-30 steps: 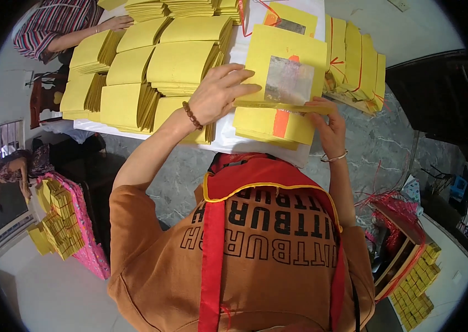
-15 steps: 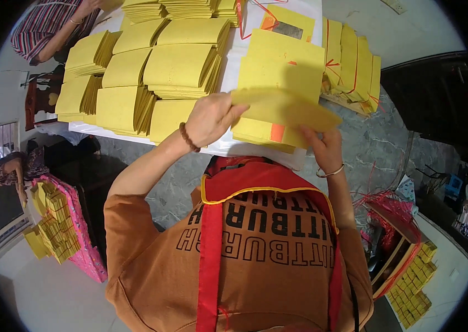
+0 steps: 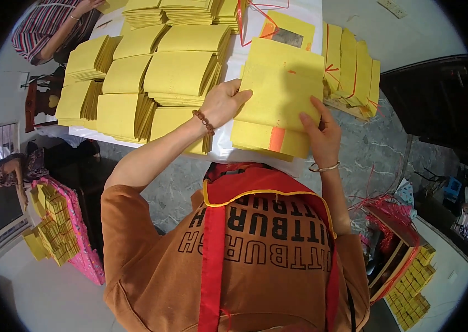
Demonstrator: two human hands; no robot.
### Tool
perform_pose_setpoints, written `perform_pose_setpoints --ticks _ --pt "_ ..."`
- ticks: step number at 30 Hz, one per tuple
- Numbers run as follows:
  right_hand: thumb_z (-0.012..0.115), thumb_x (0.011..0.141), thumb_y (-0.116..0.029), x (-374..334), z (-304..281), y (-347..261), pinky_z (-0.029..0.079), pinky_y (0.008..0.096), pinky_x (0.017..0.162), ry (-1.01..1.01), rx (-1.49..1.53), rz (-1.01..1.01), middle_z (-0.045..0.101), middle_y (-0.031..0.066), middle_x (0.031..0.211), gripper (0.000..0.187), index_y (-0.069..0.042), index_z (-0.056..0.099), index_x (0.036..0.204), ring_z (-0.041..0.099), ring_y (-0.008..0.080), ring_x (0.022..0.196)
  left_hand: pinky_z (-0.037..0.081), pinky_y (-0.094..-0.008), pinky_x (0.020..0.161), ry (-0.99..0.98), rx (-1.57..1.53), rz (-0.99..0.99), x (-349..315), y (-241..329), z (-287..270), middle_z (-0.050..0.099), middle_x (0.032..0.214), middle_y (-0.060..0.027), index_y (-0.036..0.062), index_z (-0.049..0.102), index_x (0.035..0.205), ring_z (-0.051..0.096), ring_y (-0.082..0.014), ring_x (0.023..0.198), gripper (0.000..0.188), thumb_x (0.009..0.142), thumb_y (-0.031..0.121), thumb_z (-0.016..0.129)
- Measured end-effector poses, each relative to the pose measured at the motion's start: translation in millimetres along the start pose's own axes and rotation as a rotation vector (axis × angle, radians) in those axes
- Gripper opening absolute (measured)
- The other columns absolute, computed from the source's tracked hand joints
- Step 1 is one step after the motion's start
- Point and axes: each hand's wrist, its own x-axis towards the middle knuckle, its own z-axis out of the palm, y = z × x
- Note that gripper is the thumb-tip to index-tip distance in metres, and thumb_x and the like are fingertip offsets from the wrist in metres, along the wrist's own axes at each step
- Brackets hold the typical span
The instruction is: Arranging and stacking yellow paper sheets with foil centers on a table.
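Note:
A pile of flat yellow paper sheets [image 3: 278, 86] lies on the white-covered table in front of me, its top sheet flat over the others. My left hand [image 3: 224, 105] has its fingers curled at the left edge of the pile, thumb on top, closed on the sheet. Against the right edge rests my right hand [image 3: 324, 131], thumb and forefinger stretched apart on the paper. Nearer to me, a yellow strip with an orange patch [image 3: 276, 138] shows below the top sheet's edge.
Several stacks of folded yellow paper [image 3: 181, 69] stand to the left. Bundles tied with red string [image 3: 350, 66] sit at the right. A co-worker's arm [image 3: 62, 36] is at the far left. A wooden stand [image 3: 394, 243] with red string is at lower right.
The yellow sheet, raised and bent between both hands before, now lies flat on the pile. My left hand moved slightly right; the right hand's fingers shifted farther up along the edge.

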Motion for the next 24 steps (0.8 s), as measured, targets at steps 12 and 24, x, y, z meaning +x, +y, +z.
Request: perform_pose_setpoints --ticks 12,24 --pt "0.068 0.077 -0.016 11 7 3 0.049 0.0285 0.075 0.091 0.015 0.048 0.067 0.0157 0.099 0.039 -0.002 0.061 0.113 0.064 0.0179 0.086 0.041 -0.0317 0.054 -0.044 -0.178 -0.148 -3 17 -9 0.054 0.062 -0.0086 -0.0025 0.055 0.092 0.051 -0.0165 0.056 0.025 0.084 0.02 0.061" --pt "0.066 0.079 -0.017 9 10 -7 0.049 0.0308 0.075 0.094 -0.033 0.03 0.067 0.0185 0.093 0.036 -0.003 0.062 0.111 0.066 0.0233 0.083 0.027 -0.0474 0.1 0.109 0.866 0.727 -7 29 40 0.036 0.137 -0.0153 0.0138 0.046 0.127 0.032 -0.0342 0.125 0.048 0.085 0.035 0.055"
